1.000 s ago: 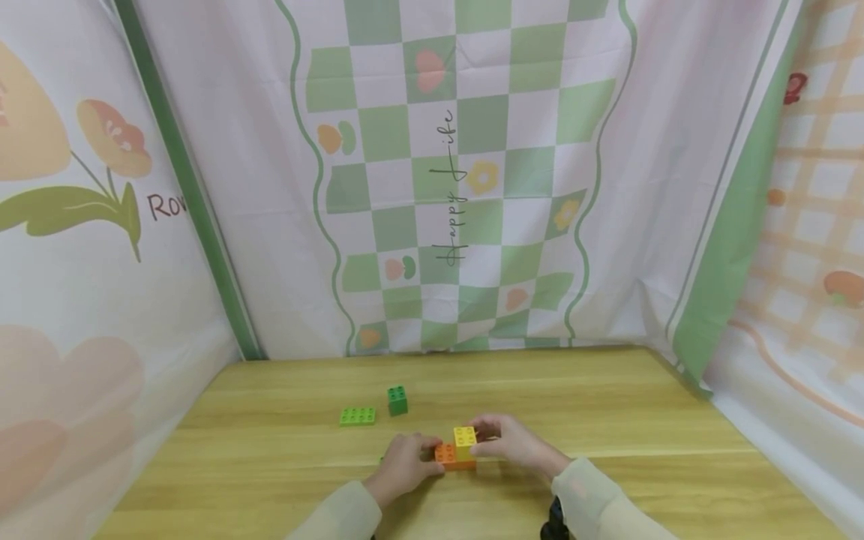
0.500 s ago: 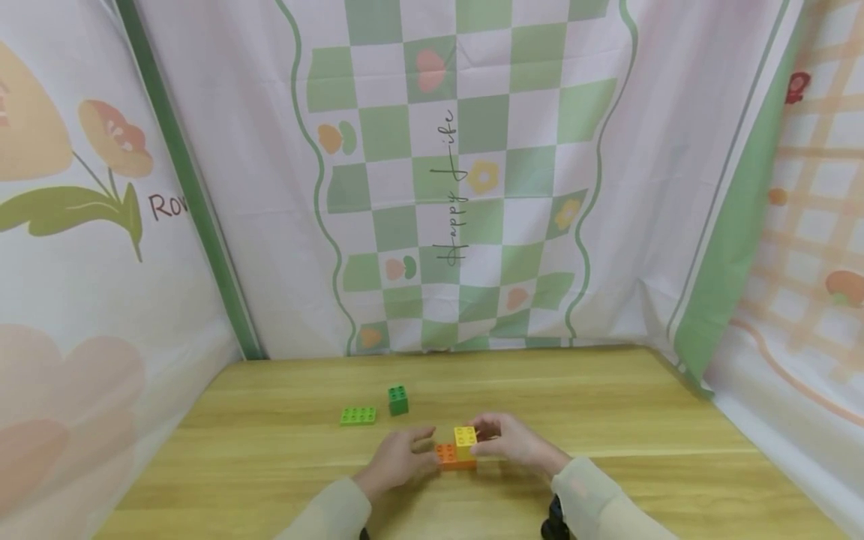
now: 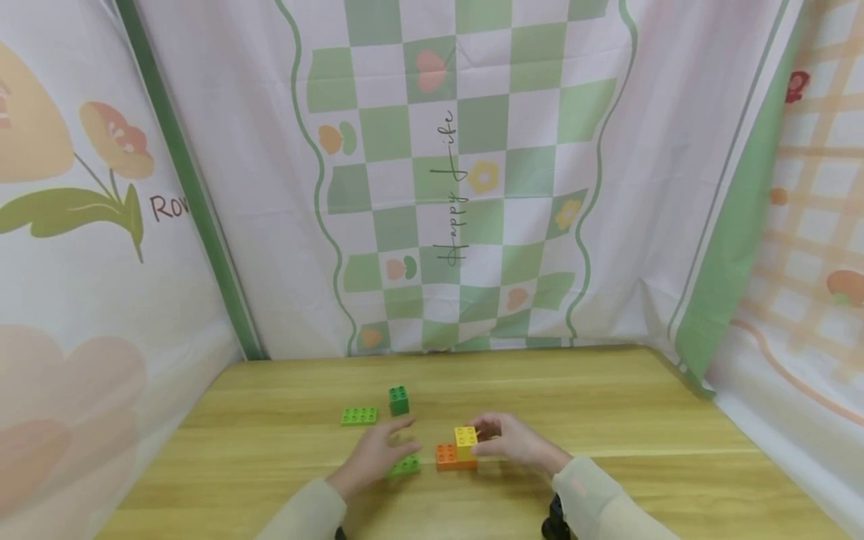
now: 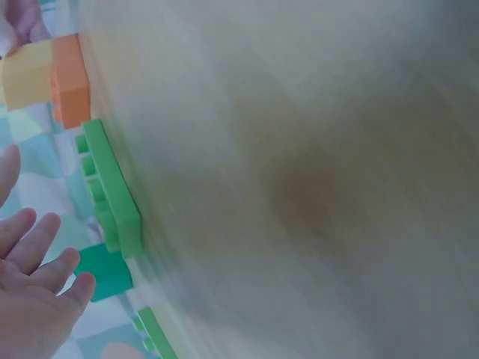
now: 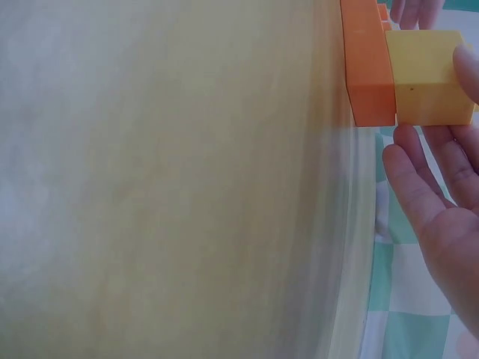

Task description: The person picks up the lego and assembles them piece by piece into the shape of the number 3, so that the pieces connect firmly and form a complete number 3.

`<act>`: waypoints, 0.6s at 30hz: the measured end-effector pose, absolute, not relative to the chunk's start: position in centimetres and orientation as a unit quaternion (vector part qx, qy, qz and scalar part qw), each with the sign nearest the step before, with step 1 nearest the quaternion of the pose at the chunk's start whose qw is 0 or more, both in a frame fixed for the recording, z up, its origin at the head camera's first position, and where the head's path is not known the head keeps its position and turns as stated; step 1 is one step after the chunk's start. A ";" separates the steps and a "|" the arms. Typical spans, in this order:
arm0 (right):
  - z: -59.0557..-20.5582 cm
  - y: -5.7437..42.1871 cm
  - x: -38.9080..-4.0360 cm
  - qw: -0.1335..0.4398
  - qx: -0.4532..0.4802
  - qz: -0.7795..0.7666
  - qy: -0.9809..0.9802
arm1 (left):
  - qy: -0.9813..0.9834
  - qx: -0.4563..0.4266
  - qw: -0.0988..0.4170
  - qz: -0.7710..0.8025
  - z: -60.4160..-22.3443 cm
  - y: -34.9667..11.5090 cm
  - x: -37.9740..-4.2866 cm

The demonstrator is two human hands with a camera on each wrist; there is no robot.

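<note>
A yellow toy building block (image 3: pixel 466 438) sits on the right half of a flat orange brick (image 3: pixel 446 455). My right hand (image 3: pixel 518 444) pinches the yellow block between thumb and fingers; the right wrist view shows the thumb (image 5: pixel 468 71) against one face. To the left, my left hand (image 3: pixel 370 454) has its fingers spread and holds nothing. Just under that hand lies a light green brick (image 3: pixel 406 466), partly covered by it in the head view. In the left wrist view this green brick (image 4: pixel 114 191) lies on the table with its studs up.
Farther back on the wooden table (image 3: pixel 574 390) stand a dark green block (image 3: pixel 399 400) and a second light green flat brick (image 3: pixel 359 416). A black object (image 3: pixel 556 521) shows by the right sleeve. Patterned curtains (image 3: pixel 472 225) enclose the back and sides.
My left hand has let go of the orange brick's left end and moved left, over the nearer light green brick. My right hand stays at the yellow block.
</note>
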State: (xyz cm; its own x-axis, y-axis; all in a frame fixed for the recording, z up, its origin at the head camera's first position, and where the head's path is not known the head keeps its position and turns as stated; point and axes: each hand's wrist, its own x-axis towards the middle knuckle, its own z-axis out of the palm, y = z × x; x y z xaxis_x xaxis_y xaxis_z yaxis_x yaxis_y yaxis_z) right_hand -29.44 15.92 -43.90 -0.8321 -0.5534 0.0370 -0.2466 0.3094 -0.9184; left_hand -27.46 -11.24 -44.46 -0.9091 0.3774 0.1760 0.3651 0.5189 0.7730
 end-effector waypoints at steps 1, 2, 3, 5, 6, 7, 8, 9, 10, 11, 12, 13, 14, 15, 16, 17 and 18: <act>-43.9 15.9 -29.4 0.144 -0.253 -0.532 0.795 | 0.871 0.211 0.008 0.443 -44.5 -11.4 -27.4; -43.9 15.9 -29.4 0.144 -0.254 -0.534 0.793 | 0.871 0.211 0.009 0.443 -44.6 -11.6 -27.4; -43.9 15.9 -29.4 0.144 -0.256 -0.536 0.791 | 0.872 0.212 0.008 0.442 -44.6 -11.8 -27.4; -43.9 15.9 -29.4 0.143 -0.258 -0.540 0.788 | 0.872 0.213 0.009 0.440 -44.7 -12.1 -27.3; -44.0 15.9 -29.4 0.143 -0.258 -0.542 0.787 | 0.873 0.216 0.008 0.436 -44.8 -12.3 -27.3; -44.0 15.9 -29.4 0.143 -0.259 -0.543 0.786 | 0.873 0.220 0.008 0.436 -44.9 -12.4 -27.3; -44.0 15.9 -29.4 0.142 -0.258 -0.544 0.786 | 0.871 0.226 0.008 0.437 -45.0 -12.5 -27.3; -44.1 15.9 -29.4 0.142 -0.258 -0.542 0.787 | 0.870 0.229 0.005 0.435 -45.1 -12.6 -27.3; -44.1 15.9 -29.5 0.142 -0.258 -0.541 0.788 | 0.870 0.232 0.003 0.434 -45.2 -12.7 -27.2; -44.1 15.9 -29.5 0.142 -0.257 -0.541 0.788 | 0.871 0.234 -0.001 0.431 -45.4 -12.8 -27.2; -44.1 15.9 -29.5 0.142 -0.257 -0.541 0.788 | 0.873 0.235 -0.005 0.427 -45.6 -12.9 -27.2; -44.1 15.9 -29.5 0.143 -0.256 -0.541 0.788 | 0.876 0.235 -0.009 0.421 -45.8 -13.0 -27.2; -44.1 15.9 -29.5 0.144 -0.256 -0.541 0.789 | 0.880 0.234 -0.015 0.414 -45.9 -13.0 -27.2; -44.1 15.9 -29.5 0.144 -0.256 -0.540 0.789 | 0.884 0.231 -0.019 0.406 -46.1 -13.1 -27.2; -44.0 15.9 -29.4 0.143 -0.256 -0.540 0.789 | 0.888 0.229 -0.021 0.399 -46.2 -13.1 -27.2; -44.0 15.9 -29.4 0.143 -0.257 -0.538 0.790 | 0.891 0.228 -0.023 0.392 -46.3 -13.2 -27.2; -44.0 15.9 -29.4 0.142 -0.258 -0.537 0.791 | 0.892 0.230 -0.023 0.388 -46.4 -13.2 -27.2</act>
